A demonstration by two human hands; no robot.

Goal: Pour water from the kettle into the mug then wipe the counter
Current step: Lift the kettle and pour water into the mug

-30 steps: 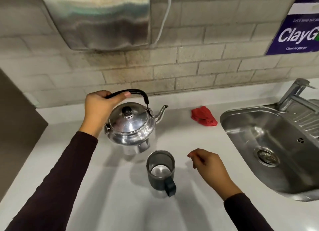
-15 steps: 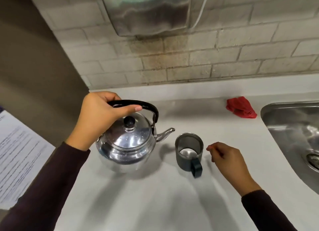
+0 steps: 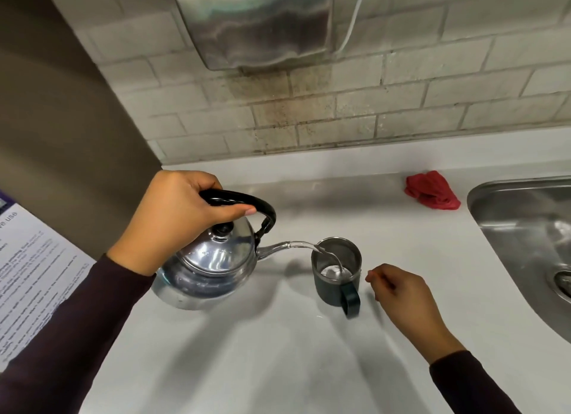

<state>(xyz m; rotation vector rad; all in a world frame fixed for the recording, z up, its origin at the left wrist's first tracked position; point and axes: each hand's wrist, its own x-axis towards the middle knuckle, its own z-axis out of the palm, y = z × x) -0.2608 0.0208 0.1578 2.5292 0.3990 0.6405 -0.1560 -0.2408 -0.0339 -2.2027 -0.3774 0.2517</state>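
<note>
Kettle (image 3: 213, 259), held by its black handle in the left hand (image 3: 176, 219), tips over mid-table, its stream landing in the mug (image 3: 335, 271). Keep the tilt gentle so nothing overshoots the rim. Right hand (image 3: 401, 293), loosely curled and empty, hovers just beside the mug. Red cloth (image 3: 431, 191) lies near the back edge beside the sink (image 3: 525, 228); nothing blocks it.

White counter (image 3: 309, 367), pretty bare. A dark mug (image 3: 335, 274) stands on it just beside the right hand's curled fingers (image 3: 380, 279), and a crumpled red cloth (image 3: 432, 191) lies well beyond those fingertips, near the sink (image 3: 509, 203).
</note>
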